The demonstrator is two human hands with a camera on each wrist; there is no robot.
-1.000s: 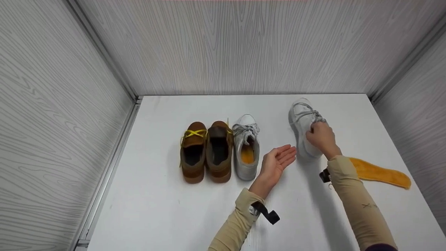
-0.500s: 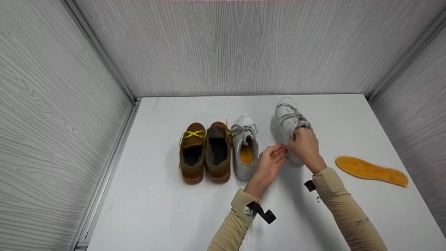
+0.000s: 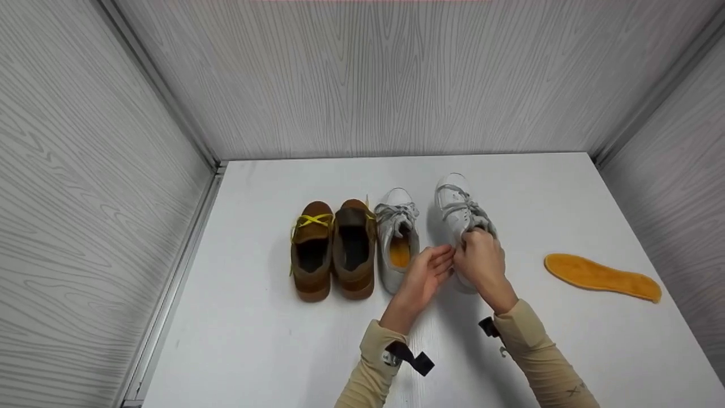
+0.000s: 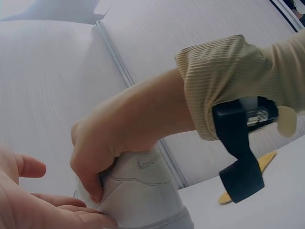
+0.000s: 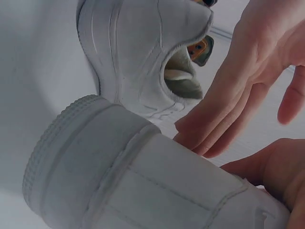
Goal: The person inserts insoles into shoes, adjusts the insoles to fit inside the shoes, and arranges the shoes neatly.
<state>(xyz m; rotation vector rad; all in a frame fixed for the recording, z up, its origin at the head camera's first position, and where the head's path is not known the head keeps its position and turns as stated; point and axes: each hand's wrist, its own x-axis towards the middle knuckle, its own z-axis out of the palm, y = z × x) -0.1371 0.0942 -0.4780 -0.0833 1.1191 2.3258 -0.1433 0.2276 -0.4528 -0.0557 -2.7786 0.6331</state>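
Note:
My right hand [image 3: 481, 263] grips a white lace-up sneaker [image 3: 453, 198] by the edge of its foot opening, its toe pointing away from me. In the left wrist view, that hand's fingers hook into the opening of the sneaker [image 4: 143, 202]. My left hand [image 3: 422, 277] lies palm up with straight fingers, their tips touching the near side of the same sneaker. Just left of it stands the other white sneaker [image 3: 396, 198], with a yellow-orange insole [image 3: 400, 252] inside. The gripped sneaker's interior is hidden by my right hand.
Two brown shoes [image 3: 312, 226] with yellow laces stand left of the white pair. A loose yellow-orange insole [image 3: 603, 276] lies on the white table [image 3: 238, 340] at the right. Grey wood-grain panels [image 3: 362, 85] rise behind and at both sides.
My right hand has carried the sneaker leftward and nearer to me, towards its mate. My left hand has shifted slightly left and nearer, its fingertips now touching the sneaker.

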